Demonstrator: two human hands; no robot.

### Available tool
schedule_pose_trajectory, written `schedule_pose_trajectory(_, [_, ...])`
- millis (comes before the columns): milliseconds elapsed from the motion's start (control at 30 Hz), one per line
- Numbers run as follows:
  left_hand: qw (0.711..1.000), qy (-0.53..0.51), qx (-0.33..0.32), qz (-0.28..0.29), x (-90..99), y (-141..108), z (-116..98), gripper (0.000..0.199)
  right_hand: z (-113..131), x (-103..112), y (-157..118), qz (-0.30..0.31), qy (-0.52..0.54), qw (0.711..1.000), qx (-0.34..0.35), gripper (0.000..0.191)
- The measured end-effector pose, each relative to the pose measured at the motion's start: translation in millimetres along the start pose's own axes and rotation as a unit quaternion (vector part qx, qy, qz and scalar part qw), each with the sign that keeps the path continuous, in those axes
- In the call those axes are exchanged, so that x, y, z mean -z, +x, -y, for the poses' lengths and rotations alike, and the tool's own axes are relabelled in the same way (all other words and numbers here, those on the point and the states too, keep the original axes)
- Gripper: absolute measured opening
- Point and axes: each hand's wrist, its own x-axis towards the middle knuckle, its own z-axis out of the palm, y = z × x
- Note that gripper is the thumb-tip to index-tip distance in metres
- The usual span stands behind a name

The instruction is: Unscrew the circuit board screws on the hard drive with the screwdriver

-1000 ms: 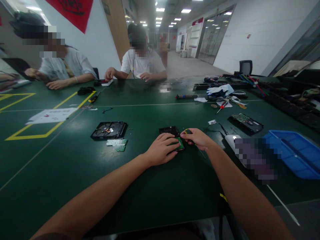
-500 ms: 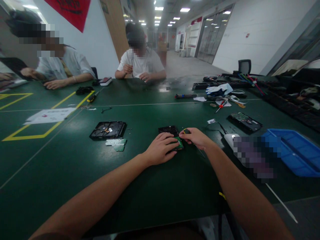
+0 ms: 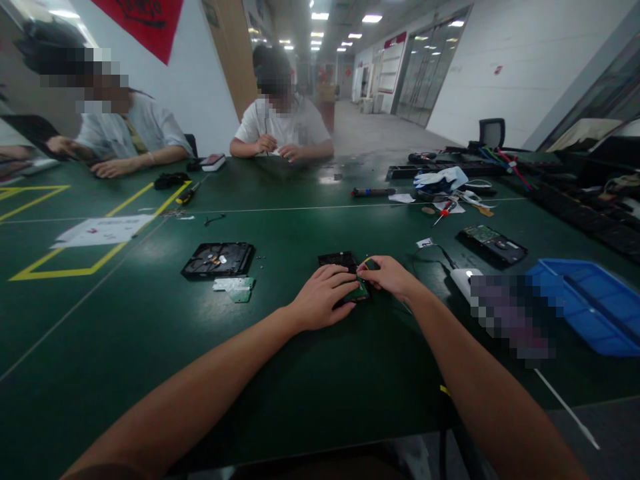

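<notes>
A black hard drive with a green circuit board (image 3: 361,292) lies on the green table, partly covered by my hands. My left hand (image 3: 327,297) rests on it, palm down, with the fingers spread. At its right edge my right hand (image 3: 385,275) is closed round a small tool with a yellow and black handle (image 3: 371,264), perhaps a screwdriver; its tip is hidden. Further left lies an open black drive casing (image 3: 218,259), with a detached green board (image 3: 235,289) in front of it and tiny screws beside it.
On the right are another drive (image 3: 492,244), a blue tray (image 3: 595,303) and a cabled white device (image 3: 467,283). Gloves (image 3: 441,179) and a red screwdriver (image 3: 444,212) lie behind. Two people sit across the table; a paper sheet (image 3: 103,231) lies left.
My right fingers have shifted slightly around the tool, and its handle is tilted differently. The person opposite has lowered a hand. The whole view has shifted slightly.
</notes>
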Motion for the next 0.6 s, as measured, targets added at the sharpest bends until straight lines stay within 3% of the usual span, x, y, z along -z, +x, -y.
schedule_pose_trajectory(600, [1.0, 0.006, 0.004, 0.014, -1.1, 0.0, 0.5, 0.043, -1.4, -0.9, 1.4, -0.009, -0.018, 1.0, 0.002, 0.013])
